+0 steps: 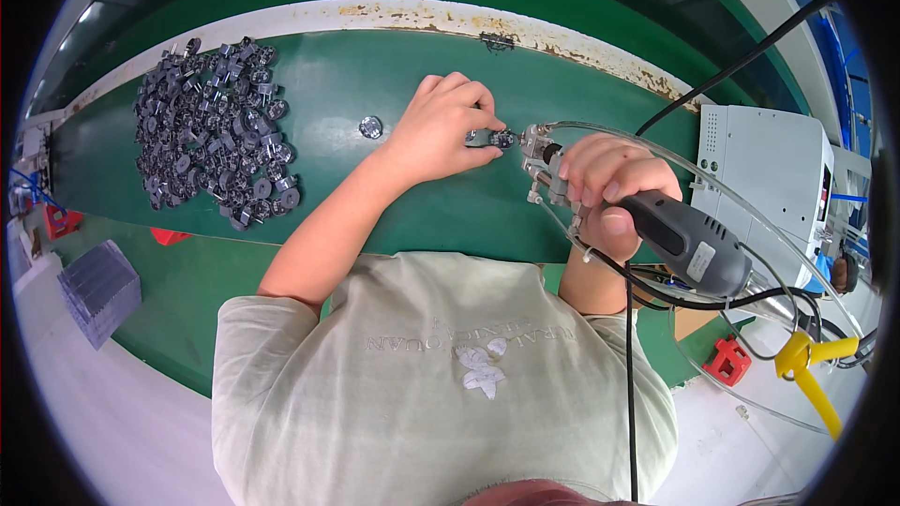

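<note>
My left hand (450, 126) pinches a small black part (502, 139) between thumb and fingers, close above the green tabletop. Wrapped in my right hand (614, 183) is a dark grey electric screwdriver (694, 244), its metal front fitting (539, 150) pointing left at the part. Whether the tip touches the part is too small to tell. A clear hose and black cables run from the tool. One loose round part (371, 126) lies on the table, left of my left hand.
A big pile of small black parts (216, 136) covers the table's left side. At the right stands a light grey machine box (761, 192). A worn white ledge (422, 15) borders the far edge. Beyond the near edge are a stack of grey sheets (98, 290) and a yellow tie (808, 365).
</note>
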### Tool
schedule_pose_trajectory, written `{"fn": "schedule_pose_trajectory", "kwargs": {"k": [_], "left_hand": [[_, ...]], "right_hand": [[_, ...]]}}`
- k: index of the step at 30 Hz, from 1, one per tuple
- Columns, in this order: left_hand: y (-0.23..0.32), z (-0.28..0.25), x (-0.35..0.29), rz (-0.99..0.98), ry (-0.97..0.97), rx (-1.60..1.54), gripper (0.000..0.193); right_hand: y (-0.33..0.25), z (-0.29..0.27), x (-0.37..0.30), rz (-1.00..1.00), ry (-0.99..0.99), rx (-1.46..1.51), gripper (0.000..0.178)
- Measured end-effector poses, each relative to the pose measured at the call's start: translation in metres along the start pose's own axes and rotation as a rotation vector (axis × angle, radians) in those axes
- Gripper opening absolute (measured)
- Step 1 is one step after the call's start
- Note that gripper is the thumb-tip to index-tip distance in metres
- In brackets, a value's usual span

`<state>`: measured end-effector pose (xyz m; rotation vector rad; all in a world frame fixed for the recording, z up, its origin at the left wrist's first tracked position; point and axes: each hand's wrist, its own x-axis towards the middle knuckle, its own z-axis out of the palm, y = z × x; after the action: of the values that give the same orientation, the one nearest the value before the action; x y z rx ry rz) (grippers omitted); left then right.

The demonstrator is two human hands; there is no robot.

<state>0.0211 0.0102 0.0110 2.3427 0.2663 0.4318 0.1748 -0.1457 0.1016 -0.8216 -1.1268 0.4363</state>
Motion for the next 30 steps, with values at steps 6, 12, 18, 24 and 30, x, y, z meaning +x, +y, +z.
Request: {"fn": "schedule_pose_trajectory", "kwargs": {"k": [6, 12, 18, 24, 30], "left_hand": [[0.003, -0.002, 0.003, 0.005, -0.001, -0.012, 0.034], [0.013, -0.001, 0.008, 0.135, 0.15, -0.045, 0.033], [0.002, -0.001, 0.006, 0.38, 0.206, 0.006, 0.016], [-0.011, 0.007, -0.003, 0.31, 0.199, -0.038, 0.012], [-0.004, 0.003, 0.004, 0.286, 0.253, -0.084, 0.011]], "right_hand": [[-0.008, -0.007, 0.003, 0.028, -0.061, -0.036, 0.027], [-0.022, -0.007, 0.006, 0.023, -0.071, -0.008, 0.031], [-0.026, -0.003, 0.004, -0.079, -0.05, -0.006, 0.041], [-0.019, -0.002, -0.003, -0.06, -0.022, -0.019, 0.038], [-0.022, -0.003, 0.006, -0.111, 0.013, 0.005, 0.039]]}}
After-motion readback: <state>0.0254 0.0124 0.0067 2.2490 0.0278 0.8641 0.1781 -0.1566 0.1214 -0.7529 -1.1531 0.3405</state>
